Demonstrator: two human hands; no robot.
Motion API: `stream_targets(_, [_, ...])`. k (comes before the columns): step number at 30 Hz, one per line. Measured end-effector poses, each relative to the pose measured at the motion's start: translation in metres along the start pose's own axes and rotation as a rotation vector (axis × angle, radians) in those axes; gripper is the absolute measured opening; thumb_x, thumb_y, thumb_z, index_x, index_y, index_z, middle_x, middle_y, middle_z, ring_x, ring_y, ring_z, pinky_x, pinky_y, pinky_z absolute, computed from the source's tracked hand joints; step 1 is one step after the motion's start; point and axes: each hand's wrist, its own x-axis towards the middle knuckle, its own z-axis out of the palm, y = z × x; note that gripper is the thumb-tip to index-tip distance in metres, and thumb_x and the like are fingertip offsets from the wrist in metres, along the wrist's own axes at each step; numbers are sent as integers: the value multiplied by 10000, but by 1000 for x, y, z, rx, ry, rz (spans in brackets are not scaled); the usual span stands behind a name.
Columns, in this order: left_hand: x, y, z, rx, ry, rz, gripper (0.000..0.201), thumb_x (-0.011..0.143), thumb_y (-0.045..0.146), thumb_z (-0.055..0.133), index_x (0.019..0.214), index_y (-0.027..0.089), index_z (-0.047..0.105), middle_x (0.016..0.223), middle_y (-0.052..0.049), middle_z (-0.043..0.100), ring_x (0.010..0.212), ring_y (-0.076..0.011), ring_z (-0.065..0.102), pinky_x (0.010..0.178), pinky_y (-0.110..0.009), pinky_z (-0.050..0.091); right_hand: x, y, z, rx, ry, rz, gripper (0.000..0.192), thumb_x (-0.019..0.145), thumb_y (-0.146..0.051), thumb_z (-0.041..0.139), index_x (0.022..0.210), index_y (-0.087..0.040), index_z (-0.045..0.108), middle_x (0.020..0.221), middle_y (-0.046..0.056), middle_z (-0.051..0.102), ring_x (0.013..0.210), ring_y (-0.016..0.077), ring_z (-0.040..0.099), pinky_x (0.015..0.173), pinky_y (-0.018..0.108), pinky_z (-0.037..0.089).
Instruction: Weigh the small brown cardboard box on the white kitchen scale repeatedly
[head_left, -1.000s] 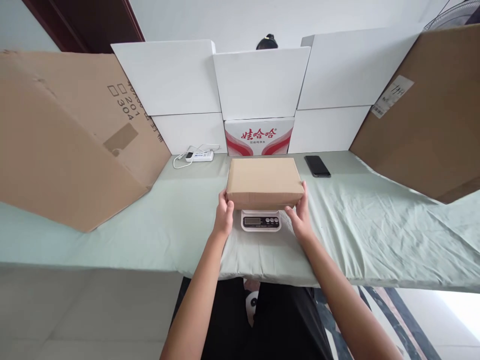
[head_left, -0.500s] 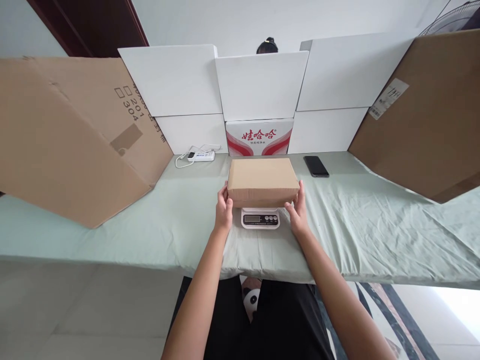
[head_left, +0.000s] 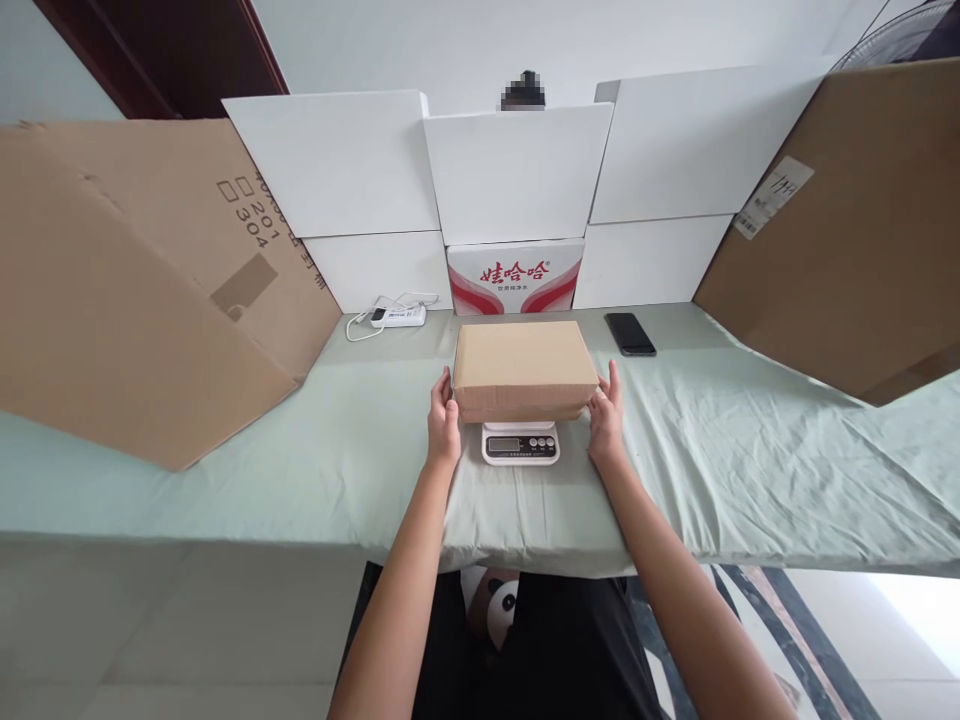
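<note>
Cardboard, a closed brown box (head_left: 525, 368) rests on the small scale (head_left: 520, 443) at mid-bench, and we keep our left hand (head_left: 443, 427) and right hand (head_left: 606, 424) released, flanking its ends, so the weight reads free.

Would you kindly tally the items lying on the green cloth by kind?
Brown box on the scale: 1
Scale: 1
Black phone: 1
White power strip: 1
Total: 4
</note>
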Motion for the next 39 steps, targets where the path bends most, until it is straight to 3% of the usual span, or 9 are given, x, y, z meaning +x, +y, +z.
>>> stream_targets(8, [-1,3,2,56,-85,1,907,961,897,499,1616,273,564,1664,-154,629,1623,-380,522,1354,-522,411,-2,3,-1,-38,-108,-30,843,968,-715,583,1735,-430,380,1717,52,572,1658,353,491,1370,634,379])
stream_targets(13, [1,3,1,99,-121,12,909,971,900,470,1602,256,587,1567,-160,711,1495,-385,644,1256,-504,506,-2,-1,3,23,-107,-63,861,981,-767,546,1734,-374,405,1740,72,558,1666,361,485,1373,617,381])
stream_targets(19, [1,1,0,128,-109,50,911,973,904,456,1567,233,622,1558,-166,714,1558,-380,592,1291,-485,471,-6,-5,5,101,-111,-28,845,991,-770,552,1720,-358,443,1734,73,579,1677,368,472,1377,620,361])
stream_targets(25, [3,1,0,121,-120,27,949,956,931,443,1545,212,638,1469,-184,761,1482,-390,654,1234,-496,527,-6,-3,4,107,-142,-97,783,1022,-768,508,1687,-357,500,1716,57,609,1683,366,464,1393,636,341])
stream_targets(29, [0,2,3,112,-123,36,920,964,918,447,1497,203,677,1429,-189,778,1481,-394,654,1260,-497,505,-13,-10,7,11,-158,-187,758,1045,-772,461,1682,-363,508,1764,44,550,1711,351,418,1433,625,288])
stream_targets(33, [-1,13,2,89,-126,23,881,981,897,439,1476,206,669,1434,-181,770,1453,-379,672,1246,-486,513,-21,-35,8,-152,-199,-240,862,1012,-805,519,1729,-333,445,1822,68,467,1747,353,344,1445,571,300])
stream_targets(36, [19,30,-5,89,-117,46,734,1007,795,534,1466,233,642,1447,-138,758,1410,-343,689,1213,-449,531,-10,-60,7,-196,-234,-284,892,1022,-805,507,1772,-349,349,1855,47,410,1749,352,341,1449,572,298])
stream_targets(39, [63,38,-8,62,-152,65,542,1061,619,542,1461,264,631,1479,-91,731,1439,-306,655,1232,-421,509,20,-73,13,-172,-293,-303,857,1039,-828,432,1775,-405,311,1884,-8,344,1761,355,313,1438,614,306])
